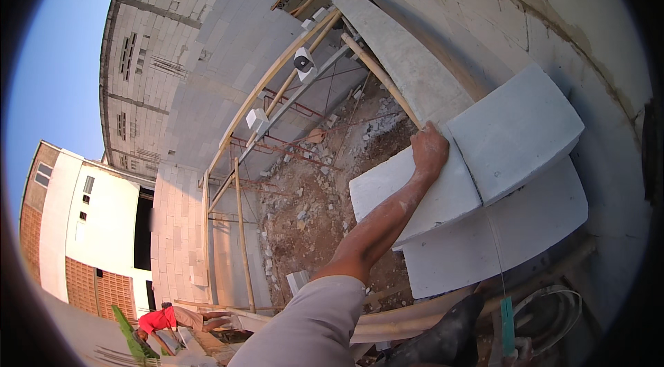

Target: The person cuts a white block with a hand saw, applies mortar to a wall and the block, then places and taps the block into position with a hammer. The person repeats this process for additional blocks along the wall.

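Observation:
My left hand (429, 153) reaches across from the bottom and grips the top edge of a white block (391, 194). A second white block (515, 132) lies just right of it, divided by a narrow seam. Beneath both are larger white blocks (539, 222) with a thin string hanging down their face. Low at the right, my right hand (522, 347), partly hidden, is closed on a long turquoise object (507, 318) beside a pale round rim (560, 298), perhaps a bucket's.
A pale concrete ledge (401, 49) runs away along the right wall (581, 14). Timber poles (242, 111) and red scaffold frames (290, 153) stand over rubble-strewn ground (304, 215). A person in red (162, 318) bends at the lower left.

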